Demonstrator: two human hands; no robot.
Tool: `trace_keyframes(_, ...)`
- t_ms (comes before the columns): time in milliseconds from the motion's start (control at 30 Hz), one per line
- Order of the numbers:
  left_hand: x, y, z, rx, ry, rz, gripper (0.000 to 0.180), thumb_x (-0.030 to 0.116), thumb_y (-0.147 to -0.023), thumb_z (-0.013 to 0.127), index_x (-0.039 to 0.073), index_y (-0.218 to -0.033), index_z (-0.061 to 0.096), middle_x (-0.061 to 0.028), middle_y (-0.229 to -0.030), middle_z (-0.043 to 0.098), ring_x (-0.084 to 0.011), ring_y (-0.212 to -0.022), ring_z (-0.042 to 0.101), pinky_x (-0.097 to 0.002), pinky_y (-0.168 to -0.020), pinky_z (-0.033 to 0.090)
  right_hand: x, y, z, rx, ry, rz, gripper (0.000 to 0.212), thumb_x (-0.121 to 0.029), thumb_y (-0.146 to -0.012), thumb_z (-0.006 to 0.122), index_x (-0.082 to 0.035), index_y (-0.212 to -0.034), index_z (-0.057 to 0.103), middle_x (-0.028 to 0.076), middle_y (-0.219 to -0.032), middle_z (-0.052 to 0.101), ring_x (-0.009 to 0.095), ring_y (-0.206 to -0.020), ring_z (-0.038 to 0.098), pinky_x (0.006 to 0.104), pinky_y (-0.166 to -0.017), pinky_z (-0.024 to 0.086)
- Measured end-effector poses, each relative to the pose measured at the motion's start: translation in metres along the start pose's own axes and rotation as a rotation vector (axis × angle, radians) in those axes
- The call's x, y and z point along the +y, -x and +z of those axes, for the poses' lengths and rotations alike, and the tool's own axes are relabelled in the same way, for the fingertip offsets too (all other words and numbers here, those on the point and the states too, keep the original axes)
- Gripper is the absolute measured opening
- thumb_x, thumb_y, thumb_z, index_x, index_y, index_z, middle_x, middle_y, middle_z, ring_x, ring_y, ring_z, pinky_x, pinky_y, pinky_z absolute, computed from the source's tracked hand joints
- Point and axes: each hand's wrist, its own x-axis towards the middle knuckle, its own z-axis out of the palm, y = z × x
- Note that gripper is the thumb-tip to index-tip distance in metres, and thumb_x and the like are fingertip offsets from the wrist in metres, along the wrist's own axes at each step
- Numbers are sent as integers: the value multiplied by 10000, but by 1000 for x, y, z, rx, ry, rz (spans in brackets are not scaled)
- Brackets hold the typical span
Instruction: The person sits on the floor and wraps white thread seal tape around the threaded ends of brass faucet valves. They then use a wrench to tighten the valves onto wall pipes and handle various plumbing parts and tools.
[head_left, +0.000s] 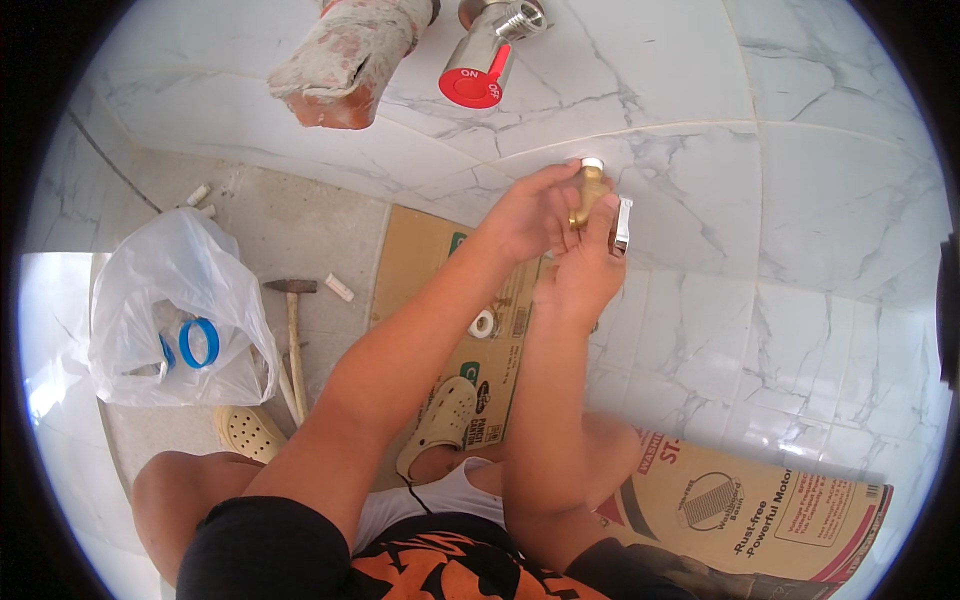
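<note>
A brass faucet [588, 195] with white tape around its threaded end meets the marble-patterned wall. A chrome lever handle [623, 226] sits on its right side. My left hand [535, 215] closes on the brass body from the left, with the thumb up near the taped end. From below, my right hand [588, 270] grips the faucet by its lower part and the handle, its thumb lying along the brass. My fingers partly hide the body. Whether the taped end is inside the wall opening is hard to see.
Above are a chrome valve with a red knob [470, 88] and a cement-crusted block [350, 70]. At left, a plastic bag [180, 300] and a hammer [293, 340] lie on the floor. A tape roll [482, 323] rests on flattened cardboard [405, 265]. A printed carton [750, 510] lies lower right.
</note>
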Motion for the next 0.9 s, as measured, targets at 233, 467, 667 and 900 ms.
trace_keyframes(233, 1, -1, 2, -24, 2, 51, 355, 310, -1036, 575, 15, -1219, 651, -118, -1142, 715, -213, -1050, 685, -368, -936, 563, -6, -1, -21, -1, 198, -72, 545, -307, -955, 745, 18, -1341, 539, 162, -1231, 657, 287, -1121, 673, 351, -846, 575)
trace_keyframes(467, -5, 0, 7, 85, -82, 161, 345, 346, -1024, 606, 58, -1203, 669, -103, -1203, 708, -185, -1097, 651, -368, -958, 502, -31, -5, -54, -274, 1244, -1250, 726, -258, -815, 860, 2, -1403, 522, 188, -1335, 596, 379, -1257, 562, 474, -1017, 481)
trace_keyframes(667, -3, -1, 5, 53, -26, 117, 321, 345, -1014, 641, 73, -1182, 678, -85, -1128, 711, -172, -1026, 649, -351, -924, 507, -29, -18, -43, -389, 1323, -1130, 620, -203, -847, 823, 4, -1366, 555, 152, -1257, 668, 343, -1170, 644, 436, -963, 524)
trace_keyframes(900, -1, -3, 0, 103, -48, 95, 352, 346, -1009, 655, 31, -1165, 671, -94, -1112, 708, -185, -1002, 648, -366, -888, 530, -12, -2, -29, -268, 735, -613, 639, -233, -941, 772, 59, -1419, 464, 209, -1174, 690, 252, -1026, 713, 359, -886, 567)
